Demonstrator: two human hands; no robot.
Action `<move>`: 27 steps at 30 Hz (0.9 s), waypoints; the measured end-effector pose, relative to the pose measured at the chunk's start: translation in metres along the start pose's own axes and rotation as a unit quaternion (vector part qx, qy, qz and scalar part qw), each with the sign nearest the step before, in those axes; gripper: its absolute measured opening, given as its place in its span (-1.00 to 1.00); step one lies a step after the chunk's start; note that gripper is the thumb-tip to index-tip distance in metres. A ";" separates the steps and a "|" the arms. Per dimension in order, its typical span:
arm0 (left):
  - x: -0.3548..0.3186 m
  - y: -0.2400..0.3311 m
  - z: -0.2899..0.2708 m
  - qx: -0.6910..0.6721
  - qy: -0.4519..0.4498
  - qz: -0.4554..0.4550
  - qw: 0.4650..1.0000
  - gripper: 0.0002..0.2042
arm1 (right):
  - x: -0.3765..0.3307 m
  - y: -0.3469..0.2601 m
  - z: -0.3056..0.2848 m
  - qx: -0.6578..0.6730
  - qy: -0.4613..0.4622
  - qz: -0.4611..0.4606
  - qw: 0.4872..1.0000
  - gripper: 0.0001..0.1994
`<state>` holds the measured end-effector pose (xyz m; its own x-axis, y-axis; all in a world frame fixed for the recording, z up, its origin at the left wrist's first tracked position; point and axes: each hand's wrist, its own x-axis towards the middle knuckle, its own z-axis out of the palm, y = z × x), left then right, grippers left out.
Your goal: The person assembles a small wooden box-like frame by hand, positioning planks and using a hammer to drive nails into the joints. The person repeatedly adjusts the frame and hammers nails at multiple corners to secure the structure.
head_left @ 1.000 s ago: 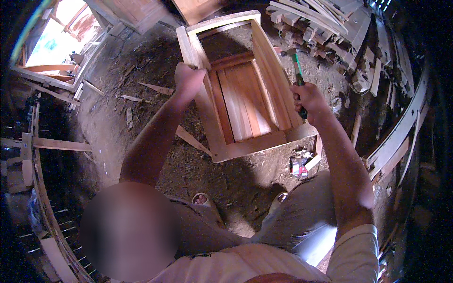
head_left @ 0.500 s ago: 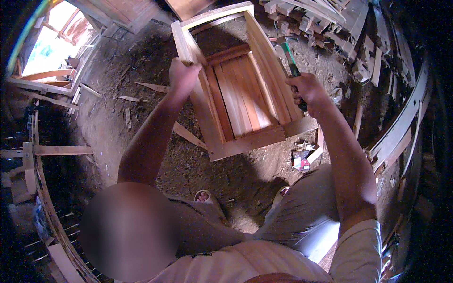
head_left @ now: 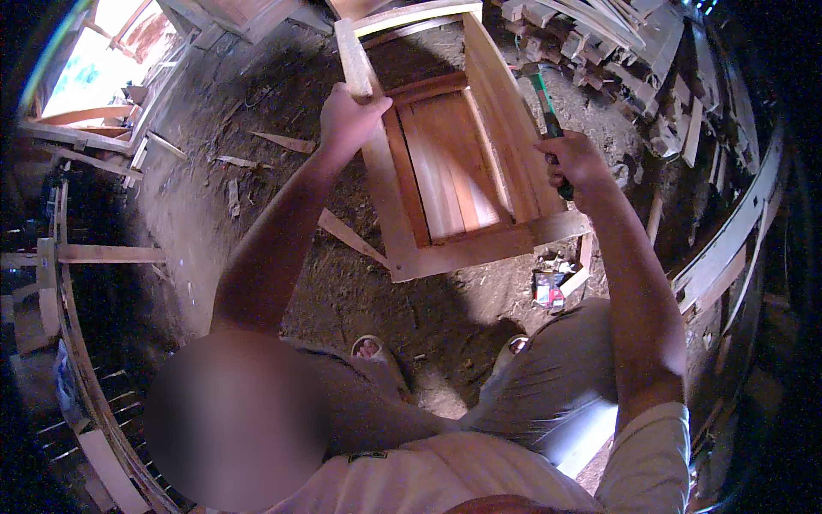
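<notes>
Head view: nearest you, your sandalled feet (head_left: 368,347) are planted apart on the dirt floor (head_left: 201,214). Past them, the wooden frame (head_left: 467,251) lies between your hands, its slatted panel (head_left: 441,163) inside; what supports it you cannot tell. Your right hand (head_left: 578,167) has its fingers wrapped around the handle of the hammer (head_left: 549,111), whose head points away just outside the frame's right side. Your left hand (head_left: 351,122) has its fingers closed over the left rail. You seem to be steadying or setting the frame, not striking; a next move would call for keeping that left hold firm and lining the hammer up with a chosen joint. Farther off, timber (head_left: 599,73) is heaped at upper right.
</notes>
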<state>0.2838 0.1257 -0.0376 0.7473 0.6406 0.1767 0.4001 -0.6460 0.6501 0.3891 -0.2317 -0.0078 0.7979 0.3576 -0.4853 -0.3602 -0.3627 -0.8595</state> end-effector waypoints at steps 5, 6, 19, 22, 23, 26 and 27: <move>-0.002 0.007 -0.002 -0.001 -0.036 -0.020 0.999 -0.36 | -0.001 -0.001 0.005 0.007 0.006 -0.001 1.000 -0.79; -0.003 0.007 0.000 -0.003 -0.026 -0.022 0.999 -0.37 | -0.001 0.001 0.004 0.026 0.006 -0.003 1.000 -0.79; 0.045 -0.063 0.004 -0.171 -0.107 0.039 0.979 -0.64 | -0.009 -0.009 0.005 0.039 -0.009 0.010 0.999 -0.84; 0.044 -0.054 -0.003 -0.161 -0.133 0.031 0.977 -0.62 | -0.013 -0.009 0.005 0.065 -0.007 0.018 0.998 -0.84; 0.041 -0.051 -0.006 -0.165 -0.149 0.019 0.975 -0.62 | -0.010 -0.007 0.001 0.068 -0.003 0.021 0.997 -0.84; 0.046 -0.061 0.002 -0.187 -0.155 0.038 0.969 -0.61 | -0.022 -0.012 0.008 0.069 0.012 0.015 0.997 -0.84; 0.046 -0.064 0.003 -0.191 -0.152 0.048 0.969 -0.61 | -0.028 -0.015 0.011 0.068 0.019 0.011 0.997 -0.84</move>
<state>0.2946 0.1948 -0.0733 0.9161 0.3960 0.0626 0.1384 -0.4590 0.8776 0.3670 -0.2264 0.0166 0.8061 0.3171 -0.4997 -0.4375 -0.2493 -0.8640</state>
